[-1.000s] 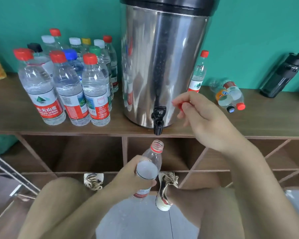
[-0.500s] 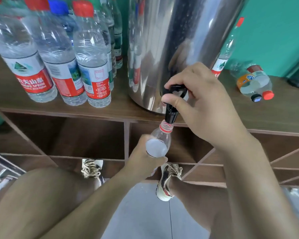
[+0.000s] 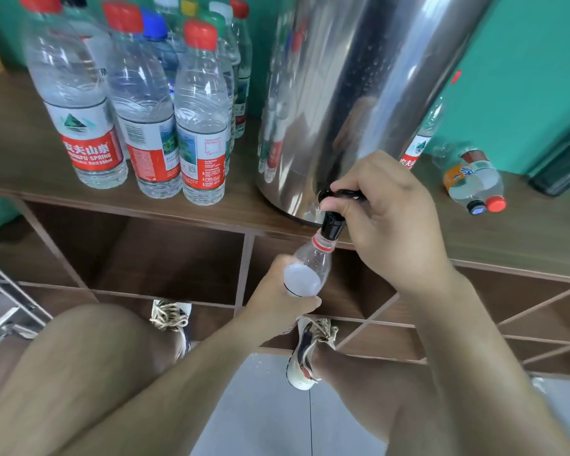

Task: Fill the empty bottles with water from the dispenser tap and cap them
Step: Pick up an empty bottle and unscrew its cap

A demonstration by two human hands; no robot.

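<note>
Held clear, uncapped plastic bottle [image 3: 311, 268] in curled left hand [image 3: 274, 299], mouth touching black tap [image 3: 332, 225] at foot of shiny steel dispenser [image 3: 359, 93]. Pinched tap's lever with right hand [image 3: 390, 222].

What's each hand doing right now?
Left hand: grips the uncapped bottle under the tap spout.
Right hand: fingers curled round the black tap lever.
</note>
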